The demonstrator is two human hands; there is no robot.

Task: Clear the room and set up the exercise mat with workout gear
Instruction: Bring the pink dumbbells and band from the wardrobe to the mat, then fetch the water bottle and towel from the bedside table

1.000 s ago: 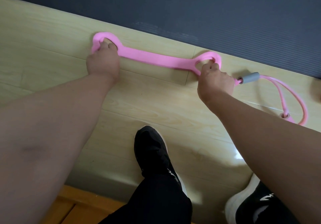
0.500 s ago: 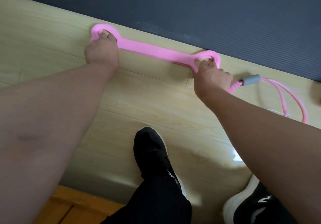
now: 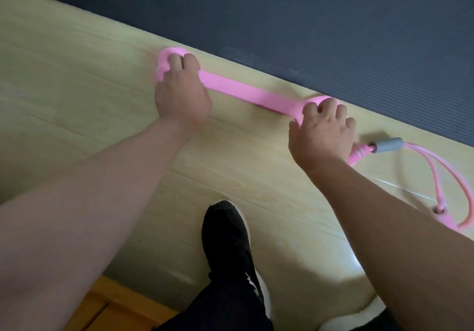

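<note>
Item: pink resistance band point(image 3: 256, 97), stretched flat on wood floor point(image 3: 77, 79), alongside edge of dark blue exercise mat point(image 3: 307, 22). L hand point(image 3: 182, 94) clenched round band's L end loop; R hand point(image 3: 323, 135) clenched round R end loop. Pink jump rope point(image 3: 436, 166) w/ grey handle point(image 3: 389, 144) on floor just beside R hand. Black shoe point(image 3: 225, 233) on floor, near the bottom edge.

Pale wood-grain plank floor point(image 3: 77, 79), bright glare patch point(image 3: 357, 261) lower right, orange wooden edge point(image 3: 102, 310) lower left
</note>
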